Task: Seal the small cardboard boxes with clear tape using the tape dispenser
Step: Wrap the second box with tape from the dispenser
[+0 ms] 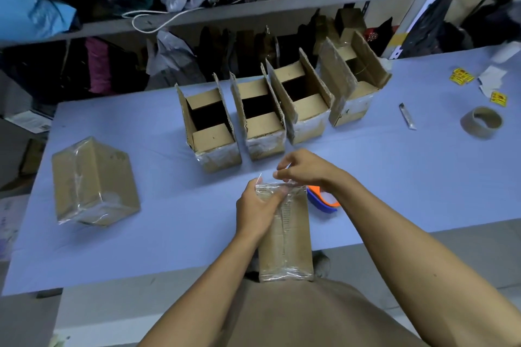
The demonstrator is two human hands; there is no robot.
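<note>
A small closed cardboard box [287, 239] rests against my body at the table's near edge, with clear tape along its top seam. My left hand [258, 205] grips its far left corner, thumb on the tape. My right hand [303, 169] pinches the clear tape end [277, 184] at the box's far edge. The orange and blue tape dispenser [324, 201] lies on the table just right of the box, partly hidden under my right wrist. A taped box [94, 180] sits at the left. Several open boxes [259, 118] stand in a row behind.
The blue table [408, 177] holds an empty cardboard tape core [482, 122], a small grey utility knife [407, 116], yellow stickers [462, 76] and white paper scraps at the right. Shelves stuffed with bags and clothes rise behind the table.
</note>
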